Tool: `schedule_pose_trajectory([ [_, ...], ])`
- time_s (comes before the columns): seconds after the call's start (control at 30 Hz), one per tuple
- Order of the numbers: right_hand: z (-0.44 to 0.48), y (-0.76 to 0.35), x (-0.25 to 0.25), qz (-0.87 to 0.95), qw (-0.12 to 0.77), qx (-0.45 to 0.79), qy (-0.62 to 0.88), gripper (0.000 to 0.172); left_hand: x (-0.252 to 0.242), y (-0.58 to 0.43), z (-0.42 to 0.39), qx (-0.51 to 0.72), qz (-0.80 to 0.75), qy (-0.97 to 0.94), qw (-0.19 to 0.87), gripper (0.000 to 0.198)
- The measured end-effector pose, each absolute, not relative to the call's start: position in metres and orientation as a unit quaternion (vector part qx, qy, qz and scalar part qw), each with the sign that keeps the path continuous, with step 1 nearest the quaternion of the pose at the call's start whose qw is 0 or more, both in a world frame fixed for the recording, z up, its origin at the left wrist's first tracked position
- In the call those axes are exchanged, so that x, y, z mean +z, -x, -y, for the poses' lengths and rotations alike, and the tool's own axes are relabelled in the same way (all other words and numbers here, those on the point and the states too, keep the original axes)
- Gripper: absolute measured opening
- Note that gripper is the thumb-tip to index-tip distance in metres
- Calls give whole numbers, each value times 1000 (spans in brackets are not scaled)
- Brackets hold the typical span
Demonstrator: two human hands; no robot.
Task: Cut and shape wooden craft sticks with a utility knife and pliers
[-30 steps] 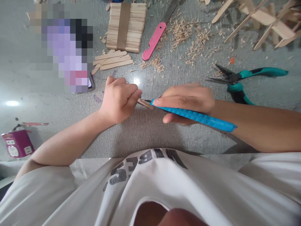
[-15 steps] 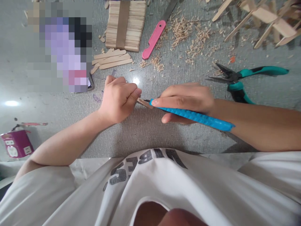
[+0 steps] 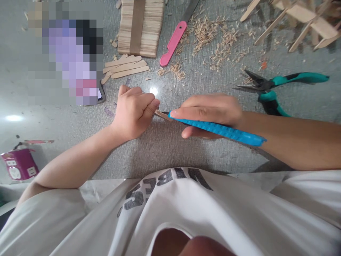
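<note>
My left hand point(image 3: 135, 112) is closed, thumb and fingers pinching a wooden craft stick point(image 3: 165, 116) whose free end points right. In my right hand point(image 3: 210, 113) is a blue utility knife point(image 3: 226, 132), its ribbed handle lying back along the palm toward the wrist. The index finger stretches along the handle near the blade end. The knife's dark tip meets the stick just right of my left thumb. Most of the blade is hard to make out, and the rest of the stick is hidden in my left fist.
Beyond my hands lie a banded bundle of craft sticks point(image 3: 151, 30), several loose sticks point(image 3: 129, 67), a pink-handled folding blade point(image 3: 173, 42) and wood shavings point(image 3: 205, 33). Teal pliers point(image 3: 266, 85) rest open at right, below a stick structure point(image 3: 301, 19). A purple box point(image 3: 21, 163) stands at left.
The knife tip has shifted very slightly left along the stick toward my left thumb. My left hand keeps its place, and the view has drifted a little.
</note>
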State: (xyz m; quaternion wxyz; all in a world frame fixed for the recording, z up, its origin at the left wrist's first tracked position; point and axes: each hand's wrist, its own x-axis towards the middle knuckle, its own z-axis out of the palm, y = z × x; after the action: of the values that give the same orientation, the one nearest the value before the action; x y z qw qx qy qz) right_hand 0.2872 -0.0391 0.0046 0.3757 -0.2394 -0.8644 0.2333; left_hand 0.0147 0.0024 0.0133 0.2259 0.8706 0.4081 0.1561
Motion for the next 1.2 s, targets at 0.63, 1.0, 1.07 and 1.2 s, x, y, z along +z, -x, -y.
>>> schedule_pose_trajectory([
  [0.63, 42, -280, 13, 875, 388, 145, 249, 33, 10, -12, -2, 171, -409, -864, 240, 52],
  [1.0, 40, -285, 10, 884, 372, 132, 250, 33, 15, -15, -1, 157, -420, -861, 239, 49],
  [1.07, 40, -285, 11, 880, 378, 144, 250, 31, 15, -15, -1, 162, -421, -860, 236, 48],
  [1.2, 42, -282, 10, 861, 389, 177, 276, 24, 14, -14, -1, 179, -419, -858, 237, 48],
])
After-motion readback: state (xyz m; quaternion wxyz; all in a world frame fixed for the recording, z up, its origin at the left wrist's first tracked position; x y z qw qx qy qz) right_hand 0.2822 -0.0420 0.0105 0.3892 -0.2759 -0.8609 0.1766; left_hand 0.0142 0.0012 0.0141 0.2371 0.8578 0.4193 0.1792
